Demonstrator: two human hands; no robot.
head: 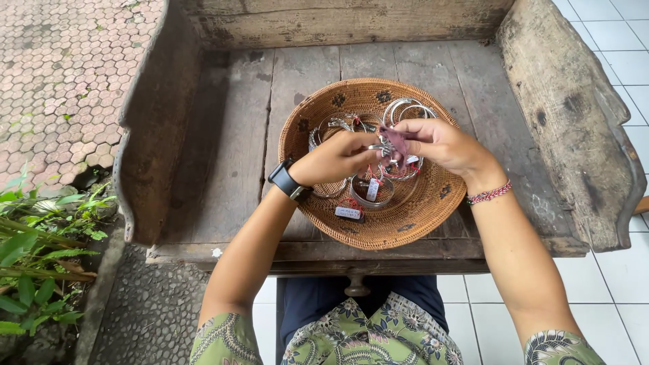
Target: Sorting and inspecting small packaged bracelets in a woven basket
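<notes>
My left hand (334,159) and my right hand (439,143) meet above a round woven basket (419,223) on an old wooden bench. Between their fingertips they hold a small silver jewellery piece (382,147). My right hand also pinches a dark purple cloth (397,145) against it. In the basket lie several silver bangles (407,108) and rings with red strings and small white tags (349,212). A black watch sits on my left wrist and a red woven bracelet on my right wrist.
The bench (230,135) has raised wooden sides and a back wall. Hexagonal paving (61,74) and green plants (34,250) lie to the left. White floor tiles (615,284) are on the right and below.
</notes>
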